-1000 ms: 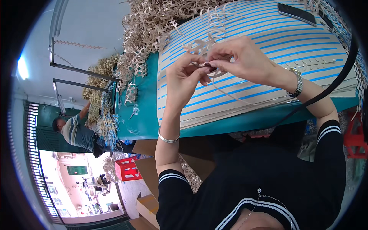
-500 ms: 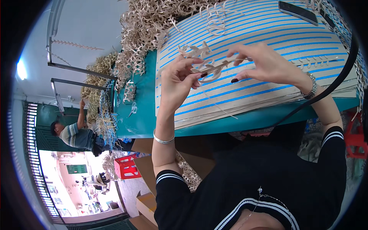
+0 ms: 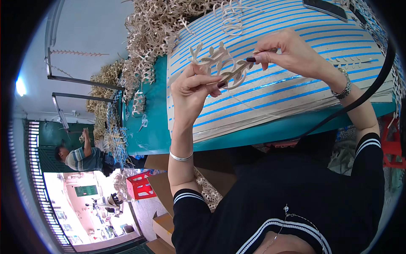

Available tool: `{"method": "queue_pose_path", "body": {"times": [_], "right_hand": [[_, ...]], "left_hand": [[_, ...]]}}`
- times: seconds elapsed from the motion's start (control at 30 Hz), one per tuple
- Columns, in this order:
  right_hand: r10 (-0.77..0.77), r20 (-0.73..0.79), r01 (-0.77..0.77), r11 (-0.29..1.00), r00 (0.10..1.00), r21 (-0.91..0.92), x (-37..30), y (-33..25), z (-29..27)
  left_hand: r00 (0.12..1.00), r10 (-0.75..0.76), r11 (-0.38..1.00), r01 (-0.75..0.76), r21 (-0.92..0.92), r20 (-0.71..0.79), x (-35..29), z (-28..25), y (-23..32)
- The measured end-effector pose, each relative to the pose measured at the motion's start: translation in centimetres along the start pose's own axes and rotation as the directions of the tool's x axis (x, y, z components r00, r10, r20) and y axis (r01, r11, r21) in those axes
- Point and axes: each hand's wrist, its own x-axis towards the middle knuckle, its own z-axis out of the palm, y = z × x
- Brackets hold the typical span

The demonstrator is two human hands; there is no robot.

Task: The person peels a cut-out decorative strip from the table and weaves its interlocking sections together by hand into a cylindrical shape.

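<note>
Between my two hands stretches a beige leaf-shaped garland strip [image 3: 237, 72], its looped, leafy length curling behind my left fingers. My left hand [image 3: 189, 91] pinches it between thumb and fingers. The thumb and fingers of my right hand [image 3: 284, 53] are closed on its right-hand part. Both hands are over a beige sheet with blue stripes [image 3: 270, 98], which lies on a stack of sheets. A thin pale strand slants down across the sheet from below my left hand. Another leaf strip [image 3: 353, 62] lies flat beside my right wrist.
Beige leaf garlands [image 3: 152, 31] heap at the back left. A pale coil [image 3: 231, 23] and a phone [image 3: 325, 9] lie farther back. Scissors [image 3: 144, 122] rest on the green tabletop [image 3: 158, 106]. A black cable [image 3: 359, 103] crosses at right. Another person [image 3: 80, 154] stands far left, near a red stool [image 3: 141, 185].
My right hand has shifted slightly away from me and closed from a loose, parted pose into a pinch on the garland strip. My left hand keeps hold of it. The other person's raised arm has lowered.
</note>
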Motion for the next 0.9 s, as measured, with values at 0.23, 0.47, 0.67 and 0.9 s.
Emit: {"method": "queue_pose_path", "body": {"times": [0.23,0.47,0.67,0.9], "right_hand": [[-0.019,-0.011,0.020,1.000,1.000,0.019,0.4,0.6,0.2],[-0.045,0.010,0.045,0.998,0.999,0.048,1.0,0.3,0.1],[0.084,0.098,-0.101,0.977,0.992,0.187,1.6,0.3,0.5],[0.051,0.367,-0.228,0.860,0.929,0.457,2.2,1.4,0.0]], "left_hand": [[0.998,0.049,0.995,-0.053,-0.089,-0.049,-0.4,0.4,-1.0],[0.998,0.058,0.979,-0.059,-0.196,-0.010,-0.3,0.1,-1.4],[0.998,0.063,0.938,-0.069,-0.341,-0.027,-0.1,0.3,-2.2],[0.990,0.117,0.822,-0.051,-0.567,0.080,0.5,0.2,-4.1]]}}
